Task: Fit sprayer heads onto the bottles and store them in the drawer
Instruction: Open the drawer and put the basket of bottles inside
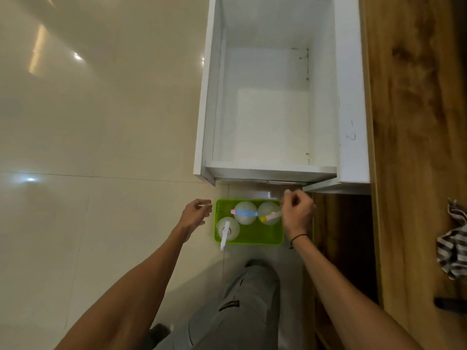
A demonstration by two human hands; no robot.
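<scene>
Left hand (197,215) loose, empty; right hand (298,210) curled over green basket (252,238), grip unclear; no legible labels.

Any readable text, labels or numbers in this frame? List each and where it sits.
None readable.
Dark patch on the grey trousers: lettering too blurred to read.
Scribble on the white cabinet side panel: a pen mark, no legible character.
Spray bottles in the green basket: no label visible.
</scene>
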